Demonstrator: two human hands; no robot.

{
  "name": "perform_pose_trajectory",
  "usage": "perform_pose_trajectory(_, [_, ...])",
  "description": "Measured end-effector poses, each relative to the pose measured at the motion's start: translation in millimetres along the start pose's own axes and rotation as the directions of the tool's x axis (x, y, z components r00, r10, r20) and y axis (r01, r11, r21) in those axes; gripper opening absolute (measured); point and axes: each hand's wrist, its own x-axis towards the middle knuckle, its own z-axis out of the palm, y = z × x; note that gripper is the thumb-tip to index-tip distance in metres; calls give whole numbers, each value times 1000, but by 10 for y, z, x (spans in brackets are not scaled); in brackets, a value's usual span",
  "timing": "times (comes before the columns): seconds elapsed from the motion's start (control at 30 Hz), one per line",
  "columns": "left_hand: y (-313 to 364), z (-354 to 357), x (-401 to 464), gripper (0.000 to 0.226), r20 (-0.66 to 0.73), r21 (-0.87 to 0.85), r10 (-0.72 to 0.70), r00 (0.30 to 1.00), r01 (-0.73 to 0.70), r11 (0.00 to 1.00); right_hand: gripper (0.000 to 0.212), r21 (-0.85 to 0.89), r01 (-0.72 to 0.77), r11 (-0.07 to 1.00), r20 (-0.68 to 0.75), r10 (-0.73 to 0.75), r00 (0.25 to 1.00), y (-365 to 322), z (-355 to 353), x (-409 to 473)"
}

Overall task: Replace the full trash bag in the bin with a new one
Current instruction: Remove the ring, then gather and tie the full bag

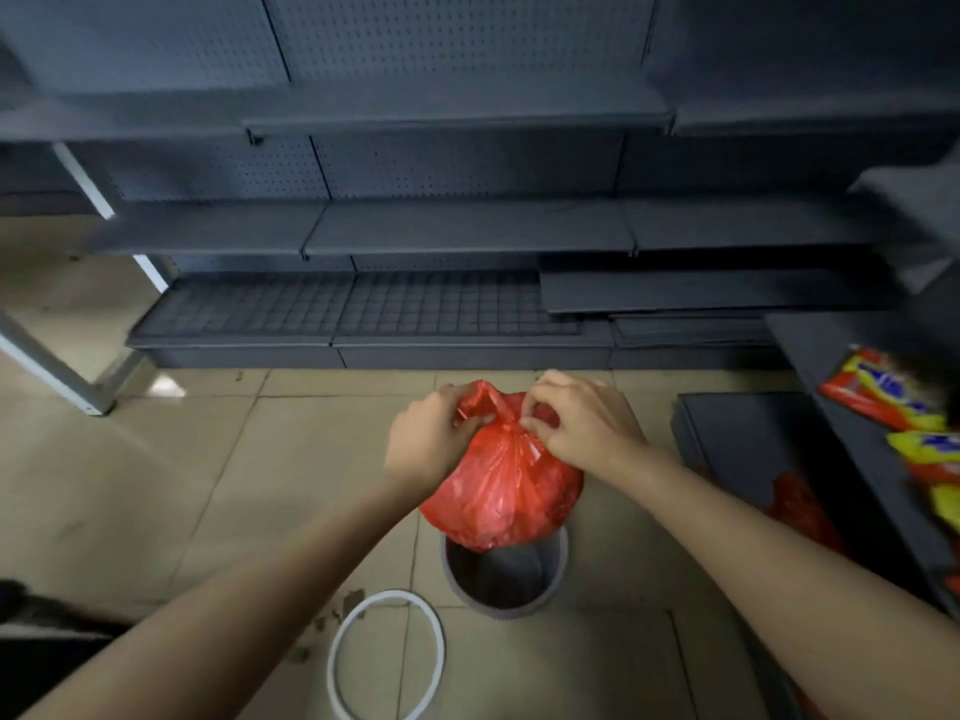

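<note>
A full red trash bag point(501, 491) hangs above the open grey bin point(504, 576), which stands on the tiled floor. The bag's top is gathered into a knot. My left hand point(431, 441) pinches the bag's left handle loop beside the knot. My right hand point(584, 420) pinches the gathered plastic on the knot's right side. The bin's white rim ring point(385, 657) lies on the floor left of the bin. Another piece of red plastic point(802, 509) lies on a dark low shelf at the right.
Dark empty store shelving point(467, 226) fills the wall ahead. A shelf unit at the right holds red and yellow snack packets point(893, 402). Crumbs point(332, 615) lie on the tiles near the ring. A pale metal frame leg point(62, 376) stands at the left.
</note>
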Motion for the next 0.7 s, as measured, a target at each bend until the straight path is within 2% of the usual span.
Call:
perform_pose_trajectory(0.1, [494, -703, -41, 22, 6, 10, 39, 999, -39, 999, 11, 35, -76, 997, -30, 77, 997, -369, -810, -76])
perform_pose_trajectory(0.23, [1056, -1472, -100, 15, 29, -10, 95, 995, -95, 995, 10, 19, -103, 995, -96, 104, 990, -846, -1717, -220])
perform_pose_trajectory(0.4, [1690, -2129, -268, 15, 68, -52, 298, 952, -295, 954, 10, -11, -238, 971, -217, 230, 949, -1287, -2513, -629])
perform_pose_trajectory(0.5, [2016, -2280, -448, 15, 128, -69, 459, 879, -454, 889, 11, -12, -353, 936, -275, 336, 901, -1486, -2826, -1053])
perform_pose_trajectory(0.7, [2697, -2185, -928, 12, 233, -146, 717, 657, -705, 693, 13, 5, -575, 818, -392, 530, 752, -1683, -3130, -2089])
